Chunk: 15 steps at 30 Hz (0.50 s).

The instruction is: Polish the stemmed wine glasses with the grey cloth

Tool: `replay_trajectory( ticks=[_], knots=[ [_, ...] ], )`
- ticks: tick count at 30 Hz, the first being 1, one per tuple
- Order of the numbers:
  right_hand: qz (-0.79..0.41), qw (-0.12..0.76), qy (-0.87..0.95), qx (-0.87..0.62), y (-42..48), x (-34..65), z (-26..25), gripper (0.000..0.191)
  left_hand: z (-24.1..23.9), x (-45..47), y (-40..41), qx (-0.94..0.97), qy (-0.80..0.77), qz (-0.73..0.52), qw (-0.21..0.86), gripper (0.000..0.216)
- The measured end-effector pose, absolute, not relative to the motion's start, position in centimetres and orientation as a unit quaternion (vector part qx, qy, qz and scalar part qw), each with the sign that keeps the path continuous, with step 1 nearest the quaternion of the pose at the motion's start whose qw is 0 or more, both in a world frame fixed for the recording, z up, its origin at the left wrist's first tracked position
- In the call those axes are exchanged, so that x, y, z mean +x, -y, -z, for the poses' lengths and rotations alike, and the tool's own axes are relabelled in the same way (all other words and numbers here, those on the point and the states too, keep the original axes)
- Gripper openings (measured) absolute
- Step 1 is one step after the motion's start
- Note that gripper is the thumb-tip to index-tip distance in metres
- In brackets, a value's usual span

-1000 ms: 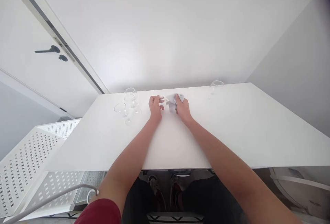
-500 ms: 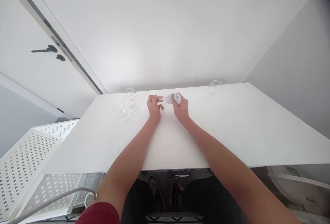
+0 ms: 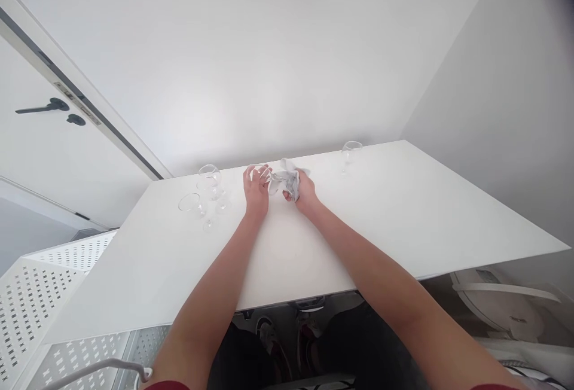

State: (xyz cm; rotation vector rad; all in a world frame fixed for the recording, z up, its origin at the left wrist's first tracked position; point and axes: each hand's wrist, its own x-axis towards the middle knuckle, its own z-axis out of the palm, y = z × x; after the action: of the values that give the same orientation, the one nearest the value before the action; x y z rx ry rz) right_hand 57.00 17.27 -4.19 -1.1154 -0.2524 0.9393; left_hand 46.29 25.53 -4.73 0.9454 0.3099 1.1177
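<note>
A clear stemmed wine glass lies sideways between my hands above the far part of the white table. My left hand is closed around its bowl, fingers curled over the glass. My right hand grips a light grey-white cloth, bunched at the stem and foot end of the glass. The cloth hides the foot. To the left of my left hand stand several clear wine glasses, among them a rear glass and a nearer glass.
Another wine glass stands at the table's far edge on the right. The white table runs up to a wall. White perforated panels are below left, beside a door with a dark handle.
The view has turned slightly, shifting the table and glasses leftward. My left hand has closed further round the bowl. The cloth has spread out and now covers the stem end.
</note>
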Motion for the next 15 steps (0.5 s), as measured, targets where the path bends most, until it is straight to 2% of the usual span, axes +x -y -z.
replay_trajectory(
  ticks=[4, 6, 10, 12, 15],
  knots=[
    [-0.254, 0.763, 0.169, -0.57, -17.1, 57.2, 4.3, 0.029, 5.3, 46.0, -26.6, 0.386, -0.129, -0.548, 0.731, 0.043],
    [-0.255, 0.756, 0.228, -0.558, -17.1, 56.8, 4.3, 0.027, 5.4, 46.1, -26.6, 0.394, -0.133, -0.554, 0.721, 0.046],
    [-0.295, 0.669, 0.361, -0.579, -17.4, 55.8, 4.7, 0.026, 5.2, 46.2, -25.9, 0.445, -0.111, -0.525, 0.717, 0.058],
    [-0.237, 0.611, 0.377, -0.655, -17.4, 56.0, 4.8, 0.028, 5.1, 46.2, -25.7, 0.462, -0.109, -0.511, 0.717, 0.061],
    [-0.083, 0.587, 0.365, -0.718, -16.9, 57.0, 4.5, 0.029, 5.1, 46.2, -25.8, 0.472, -0.136, -0.52, 0.699, 0.061]
  ],
)
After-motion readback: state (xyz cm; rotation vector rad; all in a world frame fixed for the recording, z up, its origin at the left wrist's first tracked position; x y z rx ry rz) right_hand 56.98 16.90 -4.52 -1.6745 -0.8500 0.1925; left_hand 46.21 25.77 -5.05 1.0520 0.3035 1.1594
